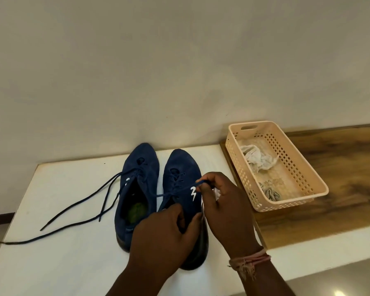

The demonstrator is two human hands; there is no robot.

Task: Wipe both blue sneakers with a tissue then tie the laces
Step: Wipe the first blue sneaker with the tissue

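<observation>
Two blue sneakers side by side on the white tabletop, toes pointing away from the person. Right hand pinches a lace of the right sneaker between thumb and fingertips, pulled taut across the eyelets; a bit of white tissue shows tucked in that palm. Left hand sits over the heel end of the same shoe, fingers curled at the collar; can't tell whether it grips the other lace end or the shoe edge. Left sneaker just beside the left hand, untied, its laces trailing loose far out to the left. Beyond the right hand: peach plastic basket on a wooden surface, crumpled used tissues inside.
</observation>
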